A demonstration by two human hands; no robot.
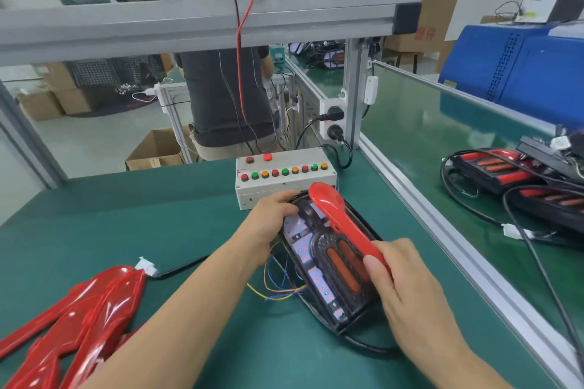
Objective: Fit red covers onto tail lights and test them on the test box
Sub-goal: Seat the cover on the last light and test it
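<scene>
Halfway at best: your right hand (407, 287) pinches the red cover (339, 218) over the tail light (328, 265), left hand (271, 215) gripping its far end; seating and the test box (284, 180) remain.

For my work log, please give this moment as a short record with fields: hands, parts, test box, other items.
left hand: grips the far end of the tail light
right hand: holds the red cover, tilted over the light, not yet seated
tail light LEDs: lit red
test box: behind the light, one top lamp lit
spare covers: near left on the mat
</scene>
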